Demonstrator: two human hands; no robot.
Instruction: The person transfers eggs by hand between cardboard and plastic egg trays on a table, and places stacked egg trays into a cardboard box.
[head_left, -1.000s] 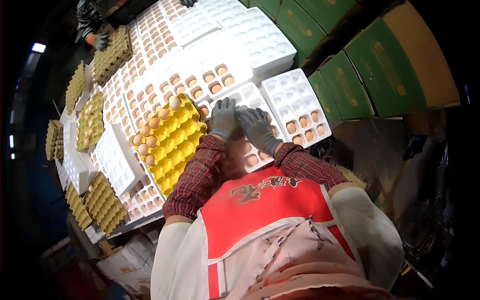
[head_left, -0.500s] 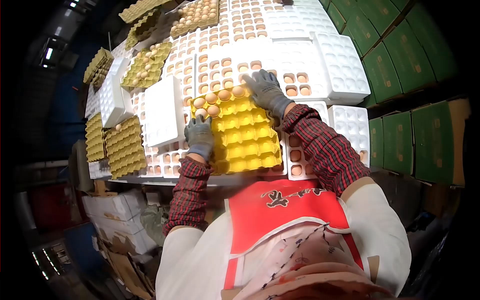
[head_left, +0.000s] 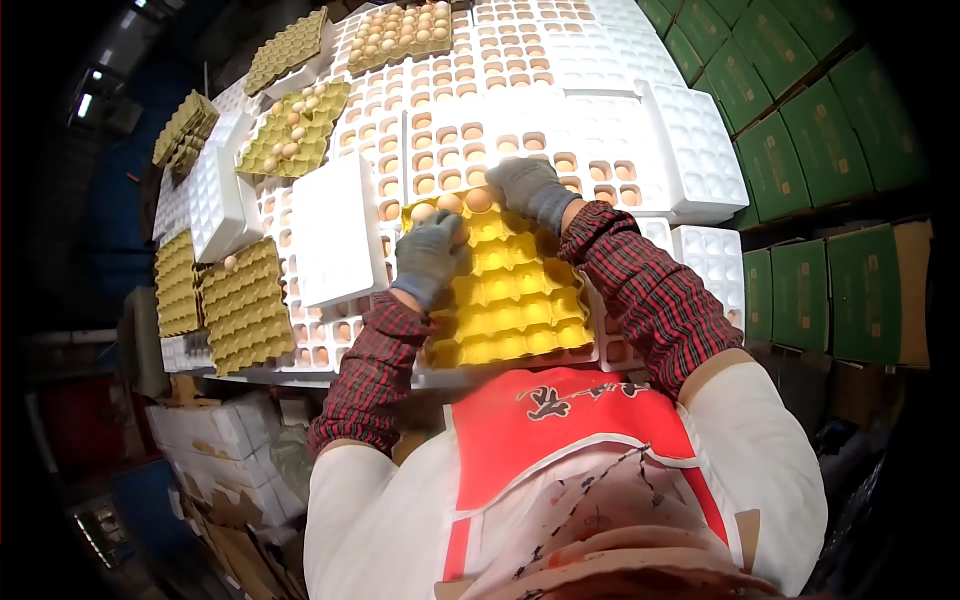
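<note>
A yellow egg tray (head_left: 510, 315) lies in front of me on white foam egg trays, several eggs in its far rows and its near cups bare. My left hand (head_left: 428, 258), in a grey glove, is bent over the tray's far left part, its fingers curled round an egg (head_left: 460, 234) that shows beside them. My right hand (head_left: 532, 190), gloved too, is at the tray's far right corner with fingers curled down. An egg (head_left: 480, 200) sits by its fingertips; what these fingers hold is hidden.
White foam trays (head_left: 445, 150) with eggs cover the table. A white foam lid (head_left: 335, 230) lies to the left, near more yellowish trays (head_left: 248, 305). Stacked foam trays (head_left: 695, 150) stand at right, beside green boxes (head_left: 790, 165). A tray of eggs (head_left: 400, 38) is at the back.
My left hand has moved from the yellow tray's left edge onto its eggs, its fingers now curled. My right hand has drawn back slightly toward me, and fewer eggs show in the tray.
</note>
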